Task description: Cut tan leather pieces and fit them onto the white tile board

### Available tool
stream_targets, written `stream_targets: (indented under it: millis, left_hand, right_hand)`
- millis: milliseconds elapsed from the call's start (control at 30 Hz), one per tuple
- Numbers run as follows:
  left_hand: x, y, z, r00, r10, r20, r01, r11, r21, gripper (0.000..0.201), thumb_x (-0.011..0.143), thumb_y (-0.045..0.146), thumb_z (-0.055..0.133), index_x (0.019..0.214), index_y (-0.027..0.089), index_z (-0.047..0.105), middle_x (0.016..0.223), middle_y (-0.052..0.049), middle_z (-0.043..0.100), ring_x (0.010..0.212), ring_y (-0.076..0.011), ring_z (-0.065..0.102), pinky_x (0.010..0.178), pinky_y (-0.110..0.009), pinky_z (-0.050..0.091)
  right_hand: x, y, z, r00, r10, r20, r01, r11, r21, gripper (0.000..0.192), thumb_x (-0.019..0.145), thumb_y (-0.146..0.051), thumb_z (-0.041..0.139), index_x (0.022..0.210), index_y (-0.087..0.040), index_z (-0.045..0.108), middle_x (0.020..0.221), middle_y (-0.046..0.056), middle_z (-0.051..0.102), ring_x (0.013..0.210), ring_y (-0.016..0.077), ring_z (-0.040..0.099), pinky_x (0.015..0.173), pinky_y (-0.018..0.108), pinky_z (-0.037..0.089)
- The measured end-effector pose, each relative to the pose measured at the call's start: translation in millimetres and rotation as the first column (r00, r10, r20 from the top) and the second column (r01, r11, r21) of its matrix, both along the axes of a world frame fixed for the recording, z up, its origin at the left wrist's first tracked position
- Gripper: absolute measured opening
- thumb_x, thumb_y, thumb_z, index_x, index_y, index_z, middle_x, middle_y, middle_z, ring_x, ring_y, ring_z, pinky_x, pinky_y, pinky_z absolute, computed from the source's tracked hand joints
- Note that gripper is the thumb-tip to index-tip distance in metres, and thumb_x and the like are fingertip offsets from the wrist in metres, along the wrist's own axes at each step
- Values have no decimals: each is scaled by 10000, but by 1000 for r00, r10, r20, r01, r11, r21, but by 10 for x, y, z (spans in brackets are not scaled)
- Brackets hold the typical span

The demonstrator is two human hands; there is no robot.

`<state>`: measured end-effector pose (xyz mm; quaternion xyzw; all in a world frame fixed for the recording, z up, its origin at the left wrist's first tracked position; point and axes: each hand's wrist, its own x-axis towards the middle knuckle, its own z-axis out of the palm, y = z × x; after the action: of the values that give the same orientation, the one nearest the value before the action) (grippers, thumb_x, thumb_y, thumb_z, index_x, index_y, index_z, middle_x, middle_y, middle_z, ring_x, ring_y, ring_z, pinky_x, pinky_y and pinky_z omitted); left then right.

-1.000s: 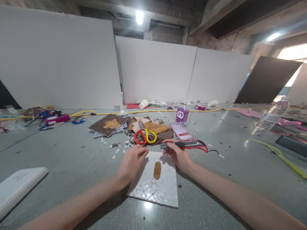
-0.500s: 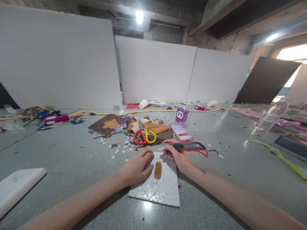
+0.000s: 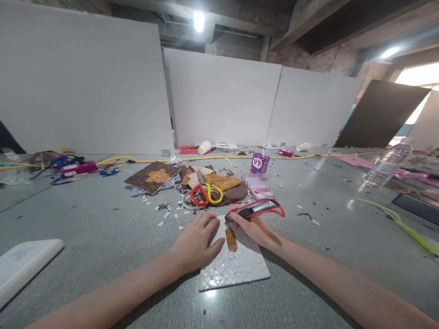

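A white patterned sheet (image 3: pixel 240 267) lies on the grey floor in front of me, with a small brown oval piece (image 3: pixel 231 239) on it. My left hand (image 3: pixel 197 243) presses flat on the sheet's left side, fingers spread. My right hand (image 3: pixel 252 226) is closed around a red and black utility knife (image 3: pixel 255 208), whose tip points left toward the brown piece. The sheet lies turned at an angle.
Red-and-yellow scissors (image 3: pixel 206 194) lie on brown and tan scraps (image 3: pixel 219 183) just beyond the sheet. A purple carton (image 3: pixel 259 163), a phone (image 3: pixel 259 185), a brown patterned board (image 3: pixel 151 177), a yellow cable (image 3: pixel 219 158) and a water bottle (image 3: pixel 384 169) lie about. A white slab (image 3: pixel 24 262) sits at left.
My left hand moved from the sheet's top edge onto its left side and pressed flat. The sheet has rotated. The knife has tilted, its tip lowered toward the brown piece.
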<state>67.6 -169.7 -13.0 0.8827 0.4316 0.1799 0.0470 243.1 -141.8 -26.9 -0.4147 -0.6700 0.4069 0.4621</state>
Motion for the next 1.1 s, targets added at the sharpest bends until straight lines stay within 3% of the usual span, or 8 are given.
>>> stream_targets:
  millis: [267, 667, 1100]
  left_hand:
    - [-5, -7, -12, 999, 12, -31, -11, 1000, 18, 290, 771, 333, 404, 1005, 181, 482, 1097, -78, 471, 1006, -218, 444, 869, -364, 363]
    - [-1, -2, -15, 999, 13, -44, -11, 999, 41, 287, 768, 334, 412, 998, 180, 487, 1094, -75, 485, 1007, -220, 444, 868, -367, 361]
    - [5, -20, -2, 999, 14, -37, -13, 999, 35, 277, 770, 324, 415, 981, 161, 491, 1086, -81, 485, 1008, -216, 440, 878, -355, 354]
  right_hand:
    - [50, 0, 57, 984, 115, 137, -130, 985, 109, 137, 736, -289, 490, 797, -233, 600, 803, 11, 597, 787, 160, 538, 752, 308, 388]
    - [31, -57, 107, 989, 125, 80, -128, 992, 24, 168, 685, -340, 534, 781, -237, 626, 809, 34, 612, 776, 194, 548, 710, 323, 416]
    - [45, -43, 67, 978, 117, 171, -140, 981, 131, 168, 731, -320, 483, 811, -246, 610, 847, 31, 617, 828, 194, 552, 780, 337, 400]
